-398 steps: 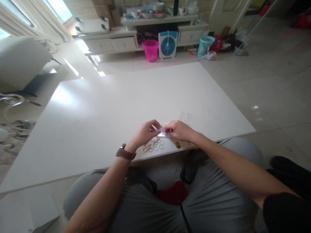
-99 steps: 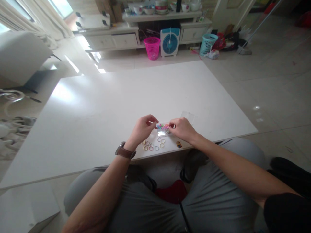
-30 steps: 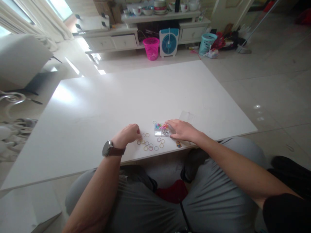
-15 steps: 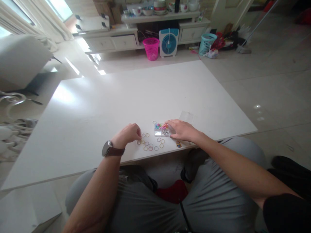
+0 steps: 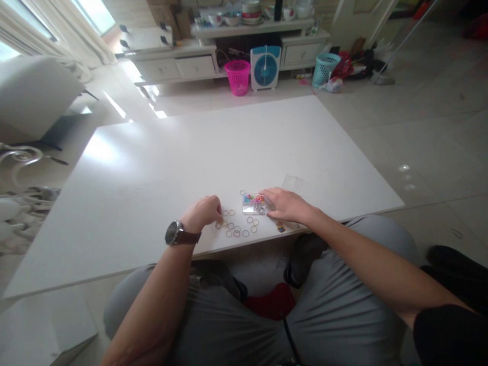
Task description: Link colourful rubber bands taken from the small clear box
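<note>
A small clear plastic compartment box [image 5: 248,209] sits near the table's front edge, with colourful small pieces [image 5: 253,199] in its back part and silvery bits in a front compartment. My right hand [image 5: 285,204] holds the box's right side, fingers at the back corner and thumb at the front. To the left, my left hand [image 5: 208,210] is closed in a pinch low over the table, at the edge of several thin rings [image 5: 231,226] in mixed colours. Whatever lies between those fingertips is too small to make out. One more ring [image 5: 242,192] lies behind the box.
A clear lid-like sheet [image 5: 293,184] lies behind my right hand. A small yellow-and-blue cartoon figure [image 5: 281,227] rests near the front edge of the white table [image 5: 198,147]. Beyond the table stand a pink basket [image 5: 238,78] and a box fan [image 5: 266,67].
My left wrist has shifted slightly to the right, its fingers still pinched beside the rings. The right hand and the box stay as they were.
</note>
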### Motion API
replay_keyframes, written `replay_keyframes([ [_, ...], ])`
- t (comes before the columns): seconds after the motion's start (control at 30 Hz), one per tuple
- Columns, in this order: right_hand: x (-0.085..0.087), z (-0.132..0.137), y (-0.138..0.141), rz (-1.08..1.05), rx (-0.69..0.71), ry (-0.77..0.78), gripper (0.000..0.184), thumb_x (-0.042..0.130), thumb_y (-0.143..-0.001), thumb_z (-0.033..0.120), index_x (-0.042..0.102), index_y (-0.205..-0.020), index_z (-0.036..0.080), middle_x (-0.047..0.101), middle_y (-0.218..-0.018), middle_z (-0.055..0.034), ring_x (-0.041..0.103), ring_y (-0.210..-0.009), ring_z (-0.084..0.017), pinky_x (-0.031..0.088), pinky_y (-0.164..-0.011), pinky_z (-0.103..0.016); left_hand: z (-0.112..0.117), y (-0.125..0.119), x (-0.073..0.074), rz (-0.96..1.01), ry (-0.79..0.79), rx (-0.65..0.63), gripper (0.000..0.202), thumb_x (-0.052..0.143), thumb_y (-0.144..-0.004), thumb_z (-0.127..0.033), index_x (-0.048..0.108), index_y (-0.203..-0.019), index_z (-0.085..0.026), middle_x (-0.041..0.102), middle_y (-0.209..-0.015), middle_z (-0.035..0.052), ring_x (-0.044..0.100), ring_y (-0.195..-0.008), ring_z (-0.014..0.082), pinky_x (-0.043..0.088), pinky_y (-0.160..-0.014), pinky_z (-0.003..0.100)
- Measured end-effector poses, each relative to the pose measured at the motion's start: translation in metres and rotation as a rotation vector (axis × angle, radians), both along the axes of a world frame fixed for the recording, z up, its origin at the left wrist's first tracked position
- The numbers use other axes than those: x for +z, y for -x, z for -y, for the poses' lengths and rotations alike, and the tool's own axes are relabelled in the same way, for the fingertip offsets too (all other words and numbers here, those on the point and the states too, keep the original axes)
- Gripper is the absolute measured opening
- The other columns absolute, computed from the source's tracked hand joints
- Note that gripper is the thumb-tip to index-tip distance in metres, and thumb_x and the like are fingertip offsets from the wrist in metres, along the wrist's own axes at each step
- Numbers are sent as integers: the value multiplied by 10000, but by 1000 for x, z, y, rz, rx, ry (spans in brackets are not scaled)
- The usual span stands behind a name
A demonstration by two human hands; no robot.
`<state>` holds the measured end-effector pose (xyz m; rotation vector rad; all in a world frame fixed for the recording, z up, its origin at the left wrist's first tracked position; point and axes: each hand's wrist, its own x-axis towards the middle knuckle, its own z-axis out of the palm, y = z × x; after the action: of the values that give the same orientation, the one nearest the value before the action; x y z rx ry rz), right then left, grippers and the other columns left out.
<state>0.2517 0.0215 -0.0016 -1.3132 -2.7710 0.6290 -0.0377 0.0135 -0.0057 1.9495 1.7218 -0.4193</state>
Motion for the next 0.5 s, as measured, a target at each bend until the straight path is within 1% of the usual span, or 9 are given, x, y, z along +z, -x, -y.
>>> replay_keyframes([
  [0.1, -1, 0, 0, 4, -1, -3, 466, 664, -824, 251, 560, -1278, 222, 660, -1313, -127, 599, -1245, -298, 507, -969, -381, 1, -2, 3, -15, 25, -21, 148, 709, -609, -266, 769, -731, -208, 726, -694, 38, 633, -657, 178, 393, -545, 262],
  [0.2, -2, 0, -1, 5, 1, -8, 471, 668, -824, 258, 557, -1281, 227, 665, -1303, -119, 597, -1250, -289, 504, -973, -369, 1, -4, 7, 22, 26, -41, 140, 678, -669, -262, 768, -756, -199, 743, -735, 45, 639, -672, 170, 412, -574, 260],
  [0.37, -1, 1, 0, 12, 5, -8, 470, 667, -826, 261, 558, -1282, 228, 663, -1309, -119, 598, -1245, -291, 508, -961, -366, -2, -8, 8, 68, -131, -64, 160, 643, -759, -277, 766, -822, -197, 762, -875, 72, 655, -746, 181, 456, -652, 277],
  [0.5, 1, 1, 1, 16, 2, -13, 471, 657, -830, 258, 558, -1288, 218, 654, -1326, -127, 600, -1246, -291, 509, -963, -363, -2, -9, 5, 55, -167, -65, 152, 650, -762, -280, 760, -827, -198, 749, -887, 74, 654, -772, 191, 469, -688, 288],
])
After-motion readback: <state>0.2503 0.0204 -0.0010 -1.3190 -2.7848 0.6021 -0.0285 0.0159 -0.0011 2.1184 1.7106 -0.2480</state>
